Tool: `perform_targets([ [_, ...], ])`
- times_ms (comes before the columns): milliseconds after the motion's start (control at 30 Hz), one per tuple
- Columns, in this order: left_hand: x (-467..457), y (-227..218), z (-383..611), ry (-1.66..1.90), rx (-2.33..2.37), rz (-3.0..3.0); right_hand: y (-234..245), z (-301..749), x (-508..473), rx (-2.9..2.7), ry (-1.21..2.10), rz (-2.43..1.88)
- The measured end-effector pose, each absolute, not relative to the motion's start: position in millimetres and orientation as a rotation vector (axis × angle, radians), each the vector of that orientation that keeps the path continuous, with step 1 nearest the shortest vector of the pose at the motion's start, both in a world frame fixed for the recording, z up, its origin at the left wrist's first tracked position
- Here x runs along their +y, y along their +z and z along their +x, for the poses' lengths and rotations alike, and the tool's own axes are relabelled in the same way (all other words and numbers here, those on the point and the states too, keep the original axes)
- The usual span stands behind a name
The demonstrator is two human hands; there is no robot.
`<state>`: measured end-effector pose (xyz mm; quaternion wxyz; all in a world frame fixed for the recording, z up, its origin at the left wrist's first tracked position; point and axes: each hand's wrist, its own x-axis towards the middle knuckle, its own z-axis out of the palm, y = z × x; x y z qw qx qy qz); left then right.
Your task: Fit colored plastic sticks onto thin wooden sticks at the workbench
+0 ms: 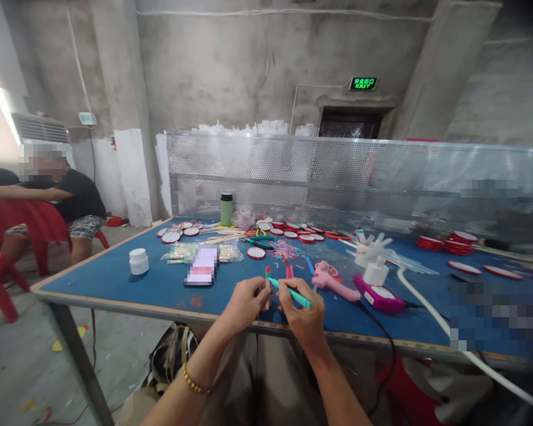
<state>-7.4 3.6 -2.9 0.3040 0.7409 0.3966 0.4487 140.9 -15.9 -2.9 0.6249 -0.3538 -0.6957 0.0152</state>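
My left hand [245, 303] is closed on a small flat wooden stick [267, 287] held upright near the table's front edge. The stick's top end is coloured red and green. In my right hand [302, 313] is a teal marker pen [298, 294], gripped like a writing tool. Its tip points left and meets the stick just below the coloured end, though I cannot tell if it touches. Just beyond my hands lie red-pink markers [289, 271] and a blue marker [310, 265]. A pink glue gun [335, 283] rests to the right of my right hand.
A phone [202, 266] lies on a bag of wooden sticks [231, 251], left of my hands. A white jar [138, 261], green bottle [226, 209] and several red-rimmed discs [256, 253] stand about. At right are a purple device [379, 294] and a white cable [430, 310]. People sit at far left.
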Motion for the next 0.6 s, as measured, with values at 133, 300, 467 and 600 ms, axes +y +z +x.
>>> perform_targets([
  [133, 3.0, -2.7, -7.6, 1.192, 1.047, 1.969, -2.9, 140.8, -15.2, -1.603, 0.031, -0.811],
  [300, 4.5, -3.7, -7.6, 1.186, 1.035, 1.957, -2.7, 141.2, -15.5, -1.603, 0.010, -0.817],
  [467, 5.7, -4.0, -7.6, 1.187, 1.044, 1.962, -3.6, 142.2, -14.5, -1.586, 0.015, -0.821],
  [600, 5.9, -5.4, -8.1, 1.190, 1.040, 1.963, -3.7, 141.9, -14.7, -1.585, 0.023, -0.818],
])
